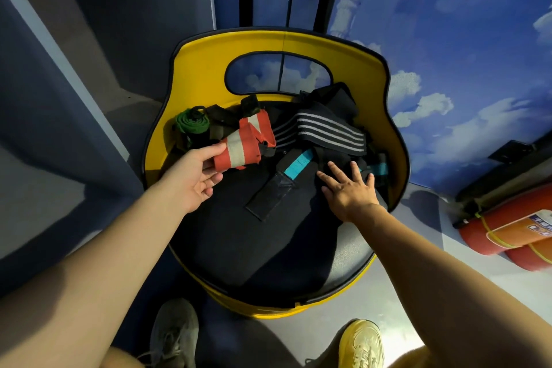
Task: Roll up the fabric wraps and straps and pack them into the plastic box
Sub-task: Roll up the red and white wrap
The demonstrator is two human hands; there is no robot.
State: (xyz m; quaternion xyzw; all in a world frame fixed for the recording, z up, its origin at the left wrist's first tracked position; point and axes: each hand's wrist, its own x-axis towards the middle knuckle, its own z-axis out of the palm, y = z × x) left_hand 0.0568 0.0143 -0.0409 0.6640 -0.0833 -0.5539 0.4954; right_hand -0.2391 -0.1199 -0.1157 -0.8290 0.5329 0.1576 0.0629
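Left hand (195,179) pinches the orange-and-white striped fabric wrap (243,145), likely to roll it. Right hand (348,188) lies flat, fingers spread, on black straps (331,128) piled on the yellow-backed round chair (200,69). No plastic box visible.

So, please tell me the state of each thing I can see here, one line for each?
Left hand: holds the red and white wrap.
Red and white wrap: loosely folded, not yet a tight roll.
Right hand: open, fingers spread flat on the black fabric.
Striped black wrap: unrolled, lying loose.
Teal and black strap: unrolled, flat on the seat.
Green strap: rolled up.
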